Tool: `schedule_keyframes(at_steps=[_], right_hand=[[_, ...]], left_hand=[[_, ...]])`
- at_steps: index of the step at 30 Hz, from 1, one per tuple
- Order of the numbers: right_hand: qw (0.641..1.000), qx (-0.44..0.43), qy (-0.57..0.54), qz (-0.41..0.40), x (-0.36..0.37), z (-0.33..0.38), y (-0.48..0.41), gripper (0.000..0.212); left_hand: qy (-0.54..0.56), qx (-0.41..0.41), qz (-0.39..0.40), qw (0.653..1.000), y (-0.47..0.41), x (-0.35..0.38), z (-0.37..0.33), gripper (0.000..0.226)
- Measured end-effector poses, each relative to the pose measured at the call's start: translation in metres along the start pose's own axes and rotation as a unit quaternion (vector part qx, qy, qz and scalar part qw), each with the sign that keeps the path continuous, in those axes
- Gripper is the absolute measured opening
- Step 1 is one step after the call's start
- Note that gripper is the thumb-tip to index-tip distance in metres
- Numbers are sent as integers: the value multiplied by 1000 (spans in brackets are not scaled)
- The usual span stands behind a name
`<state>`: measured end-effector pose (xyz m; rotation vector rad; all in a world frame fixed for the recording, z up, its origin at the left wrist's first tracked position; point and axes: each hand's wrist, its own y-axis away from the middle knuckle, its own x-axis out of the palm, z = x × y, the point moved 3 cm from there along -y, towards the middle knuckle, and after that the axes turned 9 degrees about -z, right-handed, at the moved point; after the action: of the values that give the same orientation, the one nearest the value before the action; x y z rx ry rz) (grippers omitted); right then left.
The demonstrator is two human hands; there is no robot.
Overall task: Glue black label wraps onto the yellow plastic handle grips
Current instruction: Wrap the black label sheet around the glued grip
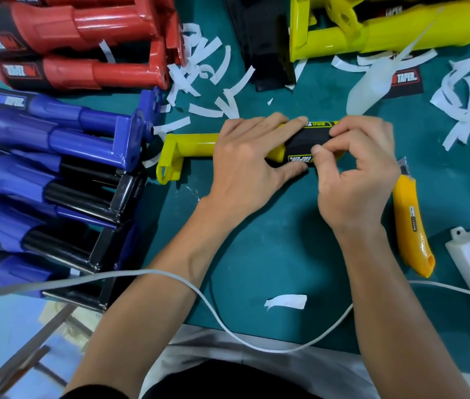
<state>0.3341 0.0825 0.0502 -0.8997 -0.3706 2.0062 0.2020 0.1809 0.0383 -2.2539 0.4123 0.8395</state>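
The yellow handle grip (193,145) lies crosswise on the green mat (256,240). The left hand (245,159) clasps it between fingers and thumb. The right hand (354,171) pinches the black label wrap (305,139) around it, near 1 orange utility knife (412,226).

Bright, even light falls from above on the teal surface (256,254), and colours look saturated. Shadows are soft and short, faint beneath the left hand (245,162) and the right hand (357,177). White glare streaks run along the glossy red plastic handles (84,27) and the glossy blue plastic handles (55,133). The yellow plastic handle grip (196,145) carries a pale sheen, while the black label wrap (305,139) on it reads matt. The right hand's fingers (351,131) are slightly smeared by motion. The wide lens bows the frame's edges. The thin white cable (118,274) and the lower left corner are out of focus.
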Motion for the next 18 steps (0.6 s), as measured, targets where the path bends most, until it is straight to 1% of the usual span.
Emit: schedule_keyframes(at_steps=[3,6,11,18], right_hand=[[1000,-4,-3,5,0,3,0,16],[1000,-7,-2,-1,-1,4,0,17],[1000,14,-1,-13,1,4,1,18],[1000,27,5,12,1,4,-2,21]], left_hand=[[-1,-6,-14,1000,0,1,3,57],[10,-15,-11,1000,0,2,2,55],[21,-32,-12,999,0,0,0,50],[44,-75,-19,996,-2,0,-3,38]])
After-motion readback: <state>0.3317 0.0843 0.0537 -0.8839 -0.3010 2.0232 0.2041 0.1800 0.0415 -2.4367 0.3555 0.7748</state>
